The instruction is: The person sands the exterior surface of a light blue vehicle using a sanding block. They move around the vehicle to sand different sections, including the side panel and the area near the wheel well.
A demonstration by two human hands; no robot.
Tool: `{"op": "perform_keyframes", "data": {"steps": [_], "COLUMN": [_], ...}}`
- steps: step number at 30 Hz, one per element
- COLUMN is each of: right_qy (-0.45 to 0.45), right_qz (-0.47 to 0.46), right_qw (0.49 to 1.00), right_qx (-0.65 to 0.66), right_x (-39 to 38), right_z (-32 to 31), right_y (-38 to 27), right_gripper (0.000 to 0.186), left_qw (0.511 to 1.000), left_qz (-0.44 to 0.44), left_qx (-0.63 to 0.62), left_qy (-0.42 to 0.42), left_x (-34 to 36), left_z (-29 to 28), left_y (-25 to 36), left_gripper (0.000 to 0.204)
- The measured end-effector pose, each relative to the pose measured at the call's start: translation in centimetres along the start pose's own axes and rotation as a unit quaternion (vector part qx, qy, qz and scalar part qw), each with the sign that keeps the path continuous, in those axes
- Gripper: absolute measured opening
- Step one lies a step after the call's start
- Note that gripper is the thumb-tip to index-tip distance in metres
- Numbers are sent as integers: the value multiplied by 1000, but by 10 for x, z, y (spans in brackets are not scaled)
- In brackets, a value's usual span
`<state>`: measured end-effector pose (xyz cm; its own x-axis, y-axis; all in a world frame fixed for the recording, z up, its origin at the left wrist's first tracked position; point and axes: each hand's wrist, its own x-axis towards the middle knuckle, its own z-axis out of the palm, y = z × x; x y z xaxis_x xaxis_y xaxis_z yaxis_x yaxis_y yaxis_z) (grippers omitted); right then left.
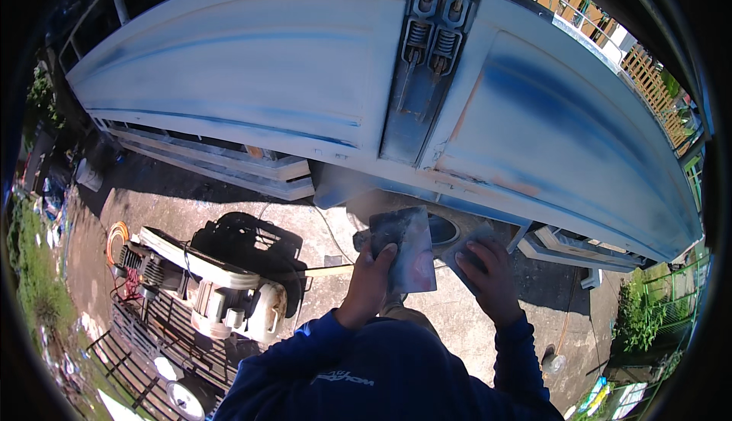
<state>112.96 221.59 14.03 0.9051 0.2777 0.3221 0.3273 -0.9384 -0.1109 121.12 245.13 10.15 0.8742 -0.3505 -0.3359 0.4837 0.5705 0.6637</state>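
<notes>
My left hand [369, 282] grips a flat rectangular board [418, 257] by its left edge, thumb on top. Dark and pinkish smears cover the board's face. Just to the right, my right hand [491, 277] has its fingers bent over a thin pale grey flat piece [451, 256], whose exact kind I cannot make out. Both hands are in front of my body, below a large pale blue-grey truck side panel [259, 62]. Neither hand touches the panel. A second panel [564, 116] with dark blue patches adjoins it on the right.
Spring latches [433, 36] sit on the post between the panels. An air compressor [221, 287] stands on the concrete at left, beside a black metal grating [145, 345]. A hose [117, 239] coils near it. Pale side rails [213, 163] run below the panels. Green fencing [679, 299] edges the right.
</notes>
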Motion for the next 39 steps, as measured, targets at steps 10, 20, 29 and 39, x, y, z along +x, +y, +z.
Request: {"op": "perform_keyframes", "data": {"steps": [10, 20, 29, 39], "right_qy": [-18, -36, 57, -116], "right_qz": [-110, -121, -46, 23], "right_qw": [993, 987, 977, 972], "right_qx": [32, 97, 199, 202], "right_x": [19, 17, 7, -5], "right_z": [-7, -7, -4, 94], "right_y": [-35, -52, -70, -6], "right_gripper": [34, 36, 42, 40], "left_qw": [965, 890, 989, 981], "left_qz": [126, 218, 138, -56], "left_qx": [225, 399, 47, -167], "left_qy": [-39, -30, 12, 78], "left_x": [-8, -14, -1, -3], "left_z": [3, 21, 12, -66], "left_y": [13, 21, -8, -30], "left_gripper": [39, 43, 34, 40]}}
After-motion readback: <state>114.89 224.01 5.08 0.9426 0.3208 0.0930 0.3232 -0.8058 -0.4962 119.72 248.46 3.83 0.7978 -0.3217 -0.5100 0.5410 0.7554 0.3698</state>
